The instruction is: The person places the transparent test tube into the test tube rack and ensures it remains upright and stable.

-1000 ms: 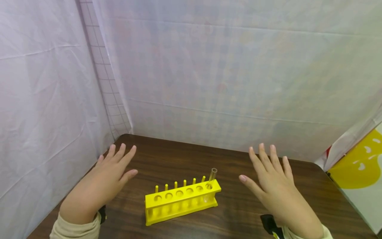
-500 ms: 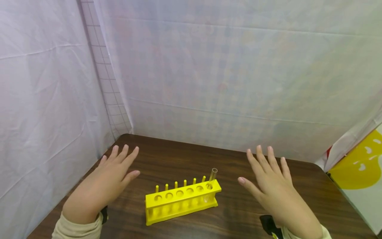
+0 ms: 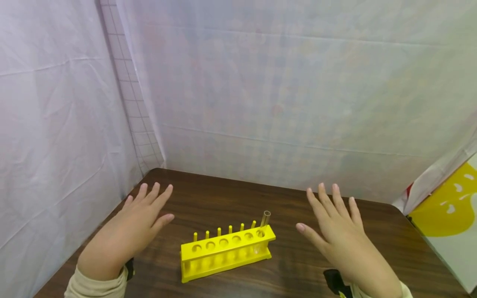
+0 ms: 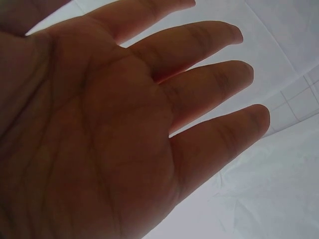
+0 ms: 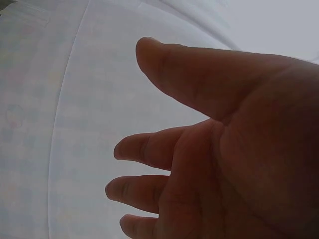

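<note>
A yellow test tube rack [image 3: 227,257] stands on the brown table, with a row of round holes and several upright pegs along its back. One clear glass test tube [image 3: 265,218] sits in the hole at its right end. To the left of the rack, my left hand [image 3: 130,227] hovers with its fingers spread, holding nothing. My right hand [image 3: 340,236] is raised on the other side, thumb stretched toward the rack and fingers apart. Both palms show bare in the wrist views, the left palm [image 4: 99,129] and the right palm [image 5: 214,174].
The dark wood-grain table [image 3: 216,190] has a rounded far edge. White cloth hangs behind it [image 3: 279,103] and along the left side [image 3: 56,124]. At the right edge is a yellow and white panel [image 3: 447,215].
My left hand has shifted slightly to the right, and my right hand slightly to the left. Rack and test tube stay in place.
</note>
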`<action>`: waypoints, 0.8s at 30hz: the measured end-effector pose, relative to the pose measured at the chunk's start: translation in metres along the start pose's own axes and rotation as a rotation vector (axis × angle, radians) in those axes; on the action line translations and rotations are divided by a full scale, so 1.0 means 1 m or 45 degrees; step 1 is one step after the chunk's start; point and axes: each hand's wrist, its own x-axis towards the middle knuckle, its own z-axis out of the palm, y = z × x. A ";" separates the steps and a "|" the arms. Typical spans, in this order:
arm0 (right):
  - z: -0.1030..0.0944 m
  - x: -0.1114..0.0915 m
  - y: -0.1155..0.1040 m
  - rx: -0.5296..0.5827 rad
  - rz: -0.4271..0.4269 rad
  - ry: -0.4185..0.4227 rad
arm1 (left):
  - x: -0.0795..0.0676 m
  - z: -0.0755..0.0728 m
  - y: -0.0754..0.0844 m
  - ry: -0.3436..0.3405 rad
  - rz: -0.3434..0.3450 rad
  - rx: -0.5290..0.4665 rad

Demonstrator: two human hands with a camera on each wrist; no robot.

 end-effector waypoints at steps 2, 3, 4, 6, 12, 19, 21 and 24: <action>0.000 0.000 0.000 0.001 0.001 -0.004 | 0.000 0.000 0.000 -0.001 -0.001 0.000; 0.000 0.000 0.000 0.001 0.002 -0.006 | 0.000 0.001 0.000 0.003 -0.001 -0.002; 0.000 0.000 -0.001 0.000 0.003 -0.009 | 0.000 0.001 0.000 0.008 -0.001 -0.003; 0.000 0.000 -0.001 -0.004 0.003 -0.012 | -0.001 0.001 0.000 0.015 0.000 -0.004; 0.001 -0.001 -0.001 -0.012 -0.007 -0.011 | -0.001 0.000 0.002 0.007 0.002 -0.005; 0.003 0.001 -0.002 0.000 -0.029 -0.012 | 0.000 -0.001 0.004 -0.037 -0.011 0.015; 0.005 0.003 -0.002 0.003 -0.051 -0.013 | 0.001 -0.001 0.005 -0.044 -0.003 0.019; 0.013 0.008 -0.004 0.020 -0.121 -0.023 | 0.002 0.001 0.010 -0.079 0.027 0.004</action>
